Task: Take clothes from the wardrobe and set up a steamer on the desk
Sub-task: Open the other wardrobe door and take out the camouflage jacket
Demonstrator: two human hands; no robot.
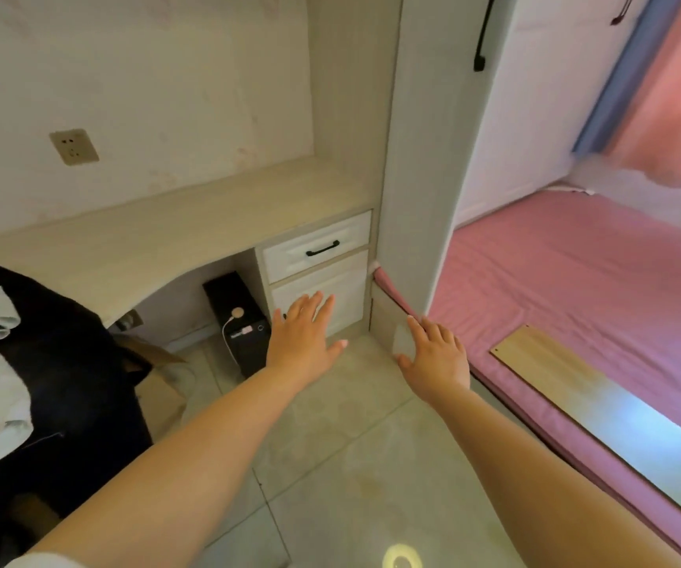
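Soft fabric clothes [23, 362], heaped left of the left hand [304, 336], would be gathered in folds; both it and the right hand [437, 356] are spread, nothing held.

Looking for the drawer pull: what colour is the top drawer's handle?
Black, on a white drawer front; head view.

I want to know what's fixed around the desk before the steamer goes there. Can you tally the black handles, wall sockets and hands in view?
Black handles: 2, one on the top drawer, one long one on the tall white door
Wall sockets: 1, above the desk
Hands: 2, left hand and right hand, both held out with nothing in them
Total: 5
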